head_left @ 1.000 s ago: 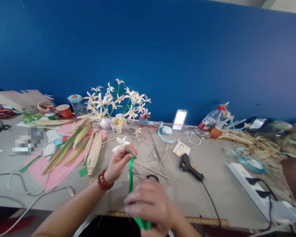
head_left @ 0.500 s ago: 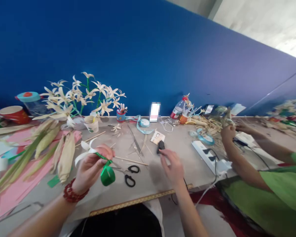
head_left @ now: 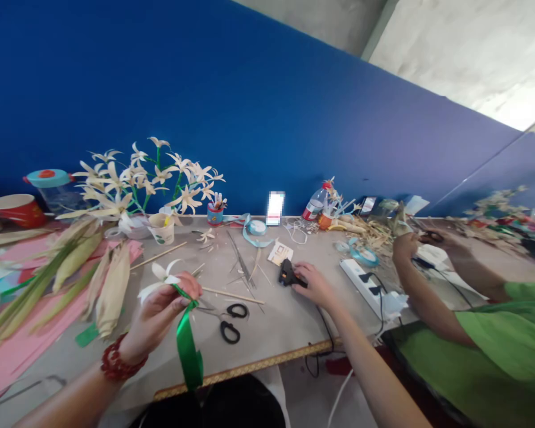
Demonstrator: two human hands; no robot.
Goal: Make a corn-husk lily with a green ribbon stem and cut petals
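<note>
Between the fingers of my left hand [head_left: 160, 315] is a white flower [head_left: 160, 278], its petals fanning out to the left. Green ribbon [head_left: 188, 351] is pinched there too and hangs down in a long loop toward the table edge. My right hand [head_left: 314, 282] is wrapped around the handle of a black glue gun [head_left: 289, 273], which lies close to a small printed card [head_left: 280, 252]. Scissors with black handles [head_left: 232, 324] lie open on the table beside my left hand, their blades partly hidden behind it. A thin wooden stick [head_left: 232, 294] lies between my hands.
Paper-like flowers [head_left: 160, 175] stand at the back left, above corn husks [head_left: 113, 291] on pink paper [head_left: 49, 351]. A lit phone [head_left: 275, 208] leans on the blue wall. To the right are a power strip [head_left: 361, 285] and another person's hands [head_left: 405, 246].
My right hand has closed around the glue gun's handle and turned it. The green ribbon, rolled up near my left hand before, now hangs down unrolled. The view has shifted slightly.
</note>
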